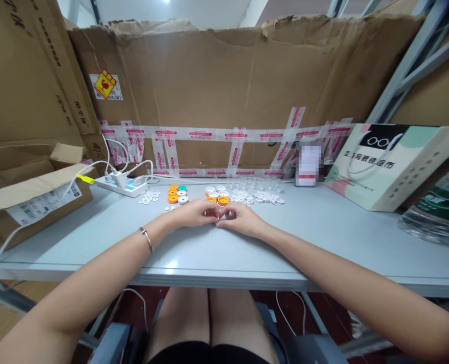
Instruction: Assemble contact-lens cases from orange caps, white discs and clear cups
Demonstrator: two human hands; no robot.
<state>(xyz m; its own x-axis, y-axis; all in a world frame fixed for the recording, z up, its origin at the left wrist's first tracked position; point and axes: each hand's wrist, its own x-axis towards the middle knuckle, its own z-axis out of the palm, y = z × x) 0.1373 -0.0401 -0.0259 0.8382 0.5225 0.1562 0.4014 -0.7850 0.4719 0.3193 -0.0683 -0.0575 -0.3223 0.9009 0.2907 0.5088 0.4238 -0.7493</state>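
Behind the table (pixel 322 227), a tall cardboard sheet (pixel 216 76) rises, crossed low down by printed tape (pixel 201 134). At the right stands a printed paper bag (pixel 383 169); at the left, a cardboard box (pixel 38 207) lies beside a white power strip (pixel 121 186).

Both bare forearms reach forward over the table and angle inward until the hands meet near its middle. The left hand (pixel 197 212), below a wrist wearing a bracelet (pixel 147 239), and the right hand (pixel 243 219) have curled fingers, thumbs and forefingers pinched together tip to tip. Something tiny and pale (pixel 218 219) shows at the fingertips; I cannot tell which of the hands grasps it.

Just beyond them sits a cluster of white and orange rimmed rounds (pixel 223 200). Further left are glossy orange, teal and white discs (pixel 173 199) in two columns. Clear and whitish bits (pixel 241 197) spread to the right of the rounds, and small flat white pieces (pixel 150 197) lie loosely near the power strip.
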